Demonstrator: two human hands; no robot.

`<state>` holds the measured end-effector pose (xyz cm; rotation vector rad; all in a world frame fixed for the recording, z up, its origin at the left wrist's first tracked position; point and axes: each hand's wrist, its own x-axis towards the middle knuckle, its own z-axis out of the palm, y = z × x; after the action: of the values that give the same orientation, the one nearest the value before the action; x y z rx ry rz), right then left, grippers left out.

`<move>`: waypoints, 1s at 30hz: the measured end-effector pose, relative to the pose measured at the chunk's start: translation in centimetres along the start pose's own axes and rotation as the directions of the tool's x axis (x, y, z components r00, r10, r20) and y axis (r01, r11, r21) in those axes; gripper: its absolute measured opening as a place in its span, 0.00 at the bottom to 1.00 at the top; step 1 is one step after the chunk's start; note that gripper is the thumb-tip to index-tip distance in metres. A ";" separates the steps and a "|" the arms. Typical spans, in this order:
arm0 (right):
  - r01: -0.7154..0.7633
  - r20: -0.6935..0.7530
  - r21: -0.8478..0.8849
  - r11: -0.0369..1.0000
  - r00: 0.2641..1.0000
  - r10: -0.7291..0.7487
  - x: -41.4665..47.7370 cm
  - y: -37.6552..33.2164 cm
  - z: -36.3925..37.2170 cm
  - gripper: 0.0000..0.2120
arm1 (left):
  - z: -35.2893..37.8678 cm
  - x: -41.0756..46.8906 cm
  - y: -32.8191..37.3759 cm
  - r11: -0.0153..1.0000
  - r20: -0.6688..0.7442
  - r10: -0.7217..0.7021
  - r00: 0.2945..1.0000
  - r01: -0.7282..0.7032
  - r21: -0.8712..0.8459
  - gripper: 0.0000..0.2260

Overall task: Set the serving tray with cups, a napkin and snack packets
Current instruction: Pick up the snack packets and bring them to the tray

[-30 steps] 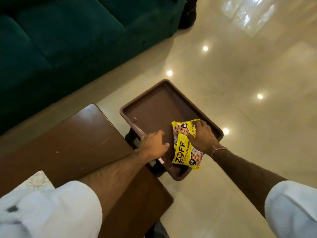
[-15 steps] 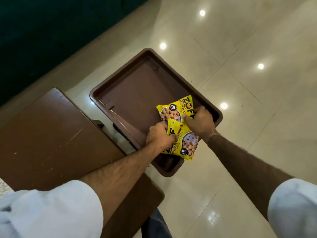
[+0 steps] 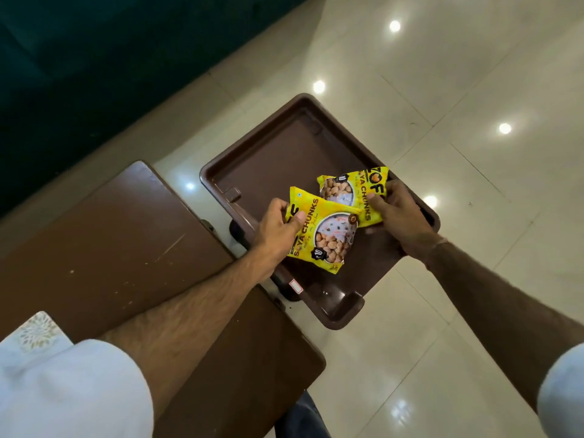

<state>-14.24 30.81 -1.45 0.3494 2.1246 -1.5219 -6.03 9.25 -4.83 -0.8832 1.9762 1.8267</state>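
Note:
A brown plastic serving tray (image 3: 271, 159) lies below me, to the right of a wooden table. Two yellow soya chunks packets are over its near half. My left hand (image 3: 278, 227) grips the nearer packet (image 3: 322, 230) by its left edge. My right hand (image 3: 399, 216) grips the farther packet (image 3: 354, 192) by its right end. The nearer packet overlaps the farther one. I cannot tell whether the packets touch the tray floor. No cups or napkin are in view.
A dark wooden table (image 3: 120, 248) is at the left, its edge next to the tray. A dark green sofa (image 3: 79, 64) stands beyond it. Glossy cream floor tiles (image 3: 474, 90) surround the tray. A white patterned cloth (image 3: 41, 333) shows at the lower left.
My left hand has taken hold of one of the two stacked packets. The two packets have been pulled apart sideways, the left one nearer, the right one farther. The camera has tilted further down.

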 end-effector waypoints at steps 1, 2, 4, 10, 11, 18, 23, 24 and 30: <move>0.035 0.005 -0.009 0.999 0.999 -0.035 -0.1 -0.6 0.1 0.06 | -0.8 -0.1 0.4 0.999 -0.003 -0.002 1.000 0.002 -0.032 0.08; 0.069 0.010 -0.011 0.998 0.998 -0.068 -0.3 -1.3 0.3 0.07 | -1.7 -0.2 0.8 0.997 -0.009 -0.009 1.000 0.008 -0.075 0.08; 0.128 0.026 -0.007 0.992 0.992 -0.127 -0.7 -3.0 1.0 0.07 | -4.1 -1.0 1.9 0.979 0.019 -0.050 0.999 0.053 -0.196 0.11; 0.245 0.177 0.006 0.970 0.954 -0.242 -2.1 -9.1 5.7 0.08 | -13.9 -4.6 4.0 0.918 0.189 -0.077 0.979 0.144 -0.369 0.32; 0.258 0.213 0.014 0.966 0.943 -0.255 -2.4 -10.2 7.0 0.08 | -15.9 -5.5 4.0 0.919 0.177 -0.072 0.982 0.134 -0.371 0.32; 0.390 0.432 -0.093 0.916 0.845 -0.315 -6.0 -16.0 18.1 0.07 | -30.3 -12.4 1.6 0.964 0.054 -0.014 0.998 0.028 -0.264 0.28; 0.343 0.623 -0.122 0.932 0.757 -0.197 -10.3 -17.1 27.2 0.05 | -40.7 -19.4 -2.8 0.979 -0.015 -0.042 0.999 0.038 -0.199 0.19; 0.349 0.651 -0.138 0.927 0.737 -0.180 -11.2 -17.1 29.0 0.06 | -42.6 -21.0 -3.9 0.984 -0.043 -0.061 0.997 0.053 -0.171 0.19; 0.447 0.794 -0.295 0.844 0.606 -0.043 -16.6 -15.7 38.1 0.08 | -51.8 -30.0 -11.2 0.981 -0.131 -0.191 0.973 0.187 -0.046 0.23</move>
<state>1.61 -8.90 10.52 -0.7152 1.7472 -0.9317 33.20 -34.29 11.80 -1.1909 1.8695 1.7375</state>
